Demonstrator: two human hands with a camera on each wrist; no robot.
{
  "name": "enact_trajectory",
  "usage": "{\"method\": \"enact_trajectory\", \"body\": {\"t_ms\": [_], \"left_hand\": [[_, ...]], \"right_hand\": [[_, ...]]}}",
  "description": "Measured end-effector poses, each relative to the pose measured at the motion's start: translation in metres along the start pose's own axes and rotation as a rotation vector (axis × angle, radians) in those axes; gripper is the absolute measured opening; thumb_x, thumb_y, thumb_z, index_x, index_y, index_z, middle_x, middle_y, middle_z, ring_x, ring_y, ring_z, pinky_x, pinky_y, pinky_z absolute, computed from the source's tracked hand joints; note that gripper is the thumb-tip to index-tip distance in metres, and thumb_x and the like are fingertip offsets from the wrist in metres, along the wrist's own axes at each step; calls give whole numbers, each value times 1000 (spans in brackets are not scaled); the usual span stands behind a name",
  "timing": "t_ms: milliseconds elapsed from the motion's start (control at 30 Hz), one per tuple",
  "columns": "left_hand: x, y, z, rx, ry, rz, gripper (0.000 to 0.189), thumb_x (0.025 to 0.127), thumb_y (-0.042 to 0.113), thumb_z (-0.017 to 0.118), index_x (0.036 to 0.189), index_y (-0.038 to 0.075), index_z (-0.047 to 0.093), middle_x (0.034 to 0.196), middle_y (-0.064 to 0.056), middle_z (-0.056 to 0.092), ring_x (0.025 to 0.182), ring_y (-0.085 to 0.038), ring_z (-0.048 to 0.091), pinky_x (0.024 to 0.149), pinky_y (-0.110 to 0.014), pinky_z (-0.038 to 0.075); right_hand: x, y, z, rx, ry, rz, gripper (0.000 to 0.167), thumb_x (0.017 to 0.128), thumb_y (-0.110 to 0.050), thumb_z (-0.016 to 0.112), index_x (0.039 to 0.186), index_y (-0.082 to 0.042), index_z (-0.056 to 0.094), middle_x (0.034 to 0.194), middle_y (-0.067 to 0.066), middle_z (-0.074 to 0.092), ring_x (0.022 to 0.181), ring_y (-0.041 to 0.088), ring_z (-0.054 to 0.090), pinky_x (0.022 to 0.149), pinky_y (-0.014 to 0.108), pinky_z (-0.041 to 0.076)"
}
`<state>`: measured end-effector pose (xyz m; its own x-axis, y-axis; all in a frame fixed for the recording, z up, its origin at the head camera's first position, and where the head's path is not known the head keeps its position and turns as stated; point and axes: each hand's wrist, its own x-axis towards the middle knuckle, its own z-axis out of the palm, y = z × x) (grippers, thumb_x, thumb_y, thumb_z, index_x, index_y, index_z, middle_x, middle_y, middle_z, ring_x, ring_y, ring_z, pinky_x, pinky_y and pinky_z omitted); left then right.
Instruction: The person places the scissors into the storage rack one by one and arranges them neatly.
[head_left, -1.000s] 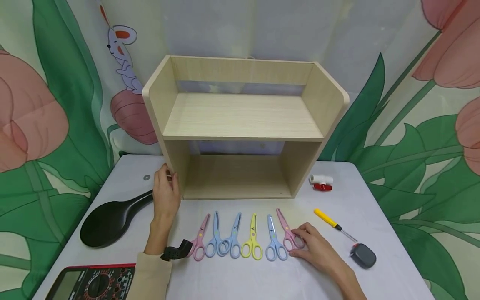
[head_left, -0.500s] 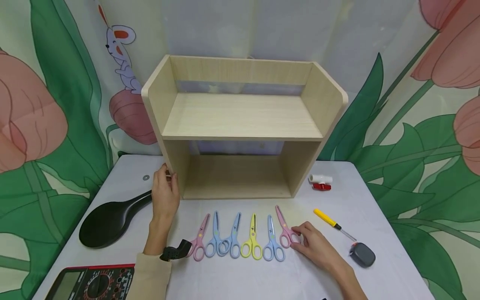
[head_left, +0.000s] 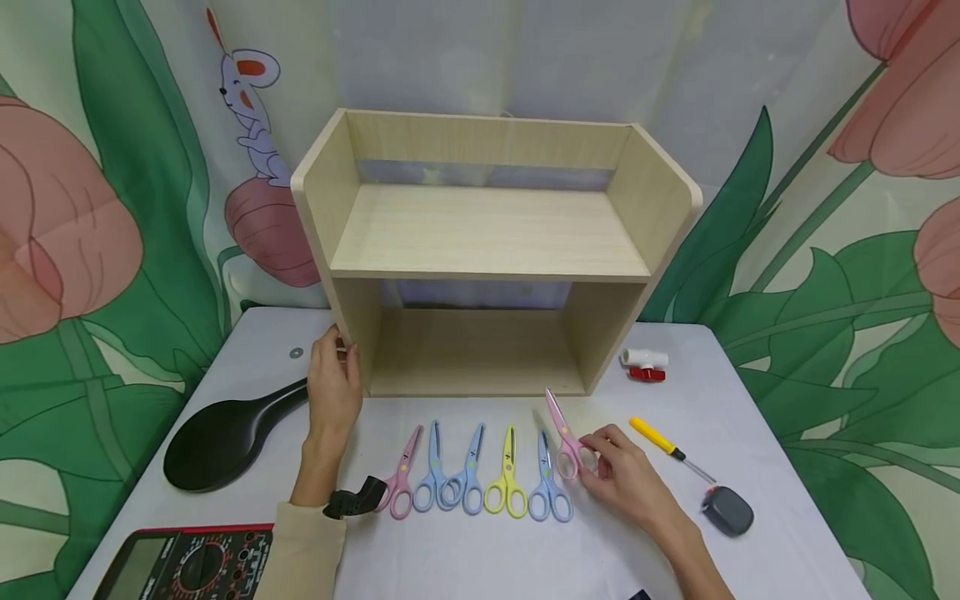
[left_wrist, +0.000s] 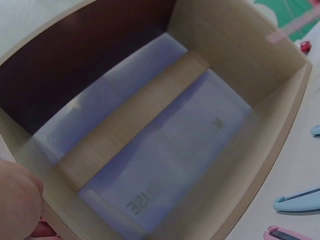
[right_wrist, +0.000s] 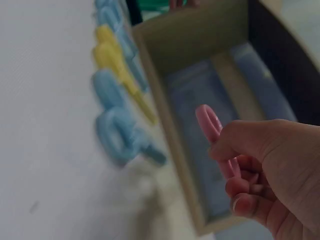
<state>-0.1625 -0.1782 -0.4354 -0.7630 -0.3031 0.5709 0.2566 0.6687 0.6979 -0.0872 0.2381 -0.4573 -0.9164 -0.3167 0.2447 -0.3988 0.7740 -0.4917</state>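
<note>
My right hand (head_left: 630, 475) pinches pink scissors (head_left: 567, 429) by a handle loop, blades pointing away toward the shelf front. In the right wrist view, the pink loop (right_wrist: 209, 122) shows between thumb and fingers, apart from the table. My left hand (head_left: 333, 392) rests against the outer left side of a two-tier wooden shelf (head_left: 491, 233); its fingertips are partly hidden. Left of the held pair lie blue scissors (head_left: 546, 479), yellow scissors (head_left: 507, 477), two more blue pairs, and another pink pair (head_left: 401, 475), in a row before the shelf.
A large black spoon (head_left: 213, 446) lies left, above a multimeter (head_left: 187, 562). On the right are a yellow-handled screwdriver (head_left: 652, 434), a dark tape measure (head_left: 727, 511) and a white pipe fitting (head_left: 643, 358) with a red part. A patterned cloth hangs behind.
My right hand has lifted the pink scissors from the row and moved them slightly toward the shelf. The adjacent blue pair shifted a little left. My left hand stays at the shelf side.
</note>
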Motion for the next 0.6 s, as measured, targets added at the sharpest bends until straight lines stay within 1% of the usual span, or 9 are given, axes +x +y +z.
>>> {"method": "enact_trajectory", "body": {"t_ms": [67,133,167,233,333,400,500,600], "left_hand": [[0,1,0,-3,-1,-7,38,101,6,56,135,-8,47,113,-30,55,94,-41,65,78,-52,60],[-1,1,0,-4,-3,-9,38,101,6,56,135,-7,47,113,-30,55,94,-41,65,77,-51,60],[-1,1,-1,-5,-2,-10,38,101,6,56,135,-7,47,113,-30,55,93,-41,66,77,-51,60],[-2,0,-1,-6,-1,-9,38,101,6,56,135,-7,47,114,-30,56,93,-40,66,77,-51,61],[-3,-1,0,-2,2,-10,38,101,6,56,136,-6,48,114,-29,56,93,-40,66,77,-50,60],[-3,-1,0,1,2,-12,38,101,6,56,136,-6,47,114,-29,56,94,-40,66,77,-50,60],[-2,0,0,6,1,-17,37,101,7,55,136,-5,48,115,-29,56,95,-40,66,78,-50,60],[-1,0,0,10,10,-17,36,102,8,55,136,-4,48,114,-29,56,95,-41,66,78,-51,60]], "right_hand": [[6,-14,-7,16,27,-29,38,76,-9,85,112,-10,73,100,-2,59,72,-1,47,59,13,50],[13,-30,-13,36,59,-89,40,75,-9,86,113,-11,73,100,-5,60,73,0,49,60,13,52],[16,-38,-16,43,76,-129,41,74,-10,86,113,-11,72,101,-6,59,74,0,49,60,14,53],[25,-54,-21,65,122,-237,43,73,-8,87,113,-11,72,101,-7,59,74,1,50,60,12,52],[42,-75,-27,95,183,-392,44,72,-6,86,113,-8,71,100,-4,60,75,2,50,61,8,49],[56,-89,-32,108,220,-467,43,72,-6,84,113,-7,71,100,0,62,75,5,51,62,8,48],[79,-113,-41,101,283,-522,39,73,-11,82,109,-5,71,98,4,64,75,10,55,63,14,51],[106,-136,-47,85,357,-553,34,74,-14,81,105,-3,72,95,5,65,77,15,59,66,24,56]]}}
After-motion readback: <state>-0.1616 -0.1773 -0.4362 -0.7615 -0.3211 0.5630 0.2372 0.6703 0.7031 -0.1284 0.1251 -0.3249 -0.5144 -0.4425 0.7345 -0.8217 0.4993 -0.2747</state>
